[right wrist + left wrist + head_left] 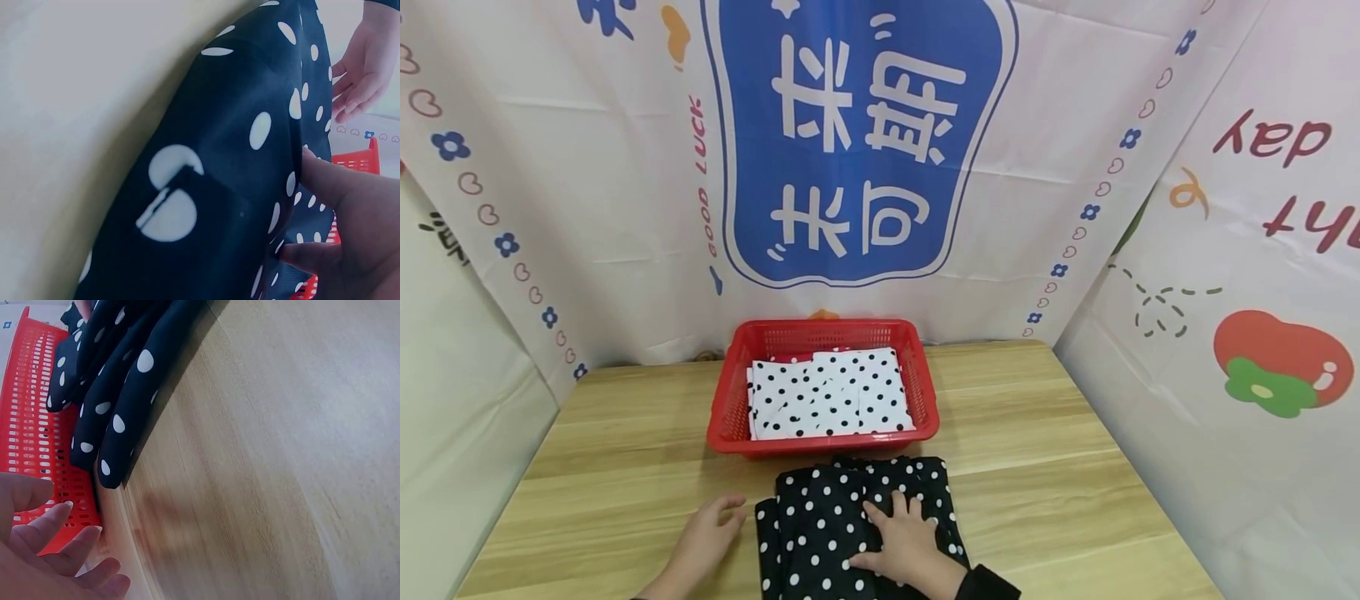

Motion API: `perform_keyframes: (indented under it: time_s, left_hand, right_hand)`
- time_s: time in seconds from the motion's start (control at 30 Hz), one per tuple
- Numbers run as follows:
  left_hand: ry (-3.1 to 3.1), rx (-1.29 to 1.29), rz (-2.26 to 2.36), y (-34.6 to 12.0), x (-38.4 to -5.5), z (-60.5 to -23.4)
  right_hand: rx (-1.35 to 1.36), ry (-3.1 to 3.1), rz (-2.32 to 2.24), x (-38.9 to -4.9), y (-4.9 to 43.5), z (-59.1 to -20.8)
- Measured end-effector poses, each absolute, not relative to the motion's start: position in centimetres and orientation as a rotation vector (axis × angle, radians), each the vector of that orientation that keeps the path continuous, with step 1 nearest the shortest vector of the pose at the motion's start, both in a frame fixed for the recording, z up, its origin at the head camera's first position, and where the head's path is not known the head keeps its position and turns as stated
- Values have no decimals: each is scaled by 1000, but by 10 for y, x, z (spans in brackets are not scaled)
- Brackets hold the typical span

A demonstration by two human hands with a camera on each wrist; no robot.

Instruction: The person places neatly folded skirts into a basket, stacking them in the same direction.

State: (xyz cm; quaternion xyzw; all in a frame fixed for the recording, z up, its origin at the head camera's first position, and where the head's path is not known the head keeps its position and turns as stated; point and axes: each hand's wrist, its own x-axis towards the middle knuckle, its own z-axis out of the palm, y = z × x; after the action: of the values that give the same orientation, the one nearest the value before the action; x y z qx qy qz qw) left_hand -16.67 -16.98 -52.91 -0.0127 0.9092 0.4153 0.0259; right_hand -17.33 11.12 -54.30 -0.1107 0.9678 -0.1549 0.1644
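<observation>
A folded black cloth with white polka dots [820, 525] lies on the table in front of the basket, its layers stacked unevenly at the left edge. My right hand [904, 542] rests on top of it with fingers spread. In the right wrist view, the thumb and a finger [315, 253] touch the fabric. To the left of the cloth, my left hand [706, 533] hovers near its edge, fingers loosely extended and holding nothing. The left wrist view shows that hand [50, 544] apart from the folded layers [119, 419].
A red plastic basket [722, 425] stands behind the black cloth. Inside lies a folded white cloth with black dots [827, 396], with a bit of red fabric behind it. The wooden table [1060, 483] meets printed curtains [647, 275] at the back and sides.
</observation>
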Motion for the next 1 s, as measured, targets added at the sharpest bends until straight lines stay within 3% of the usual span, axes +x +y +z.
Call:
perform_keyframes:
  time_s: [0.7,0.87,1.0]
  left_hand:
    - [2750,-101,1235,-171,-170,-526]
    - [2738,-98,1237,-173,-170,-527]
    - [2739,-86,1234,-175,-167,-532]
  right_hand:
    - [-416,2788,-449,-175,89,-540]
    - [-392,2940,-859,-179,113,-537]
    - [-147,2981,-1260,-188,149,-536]
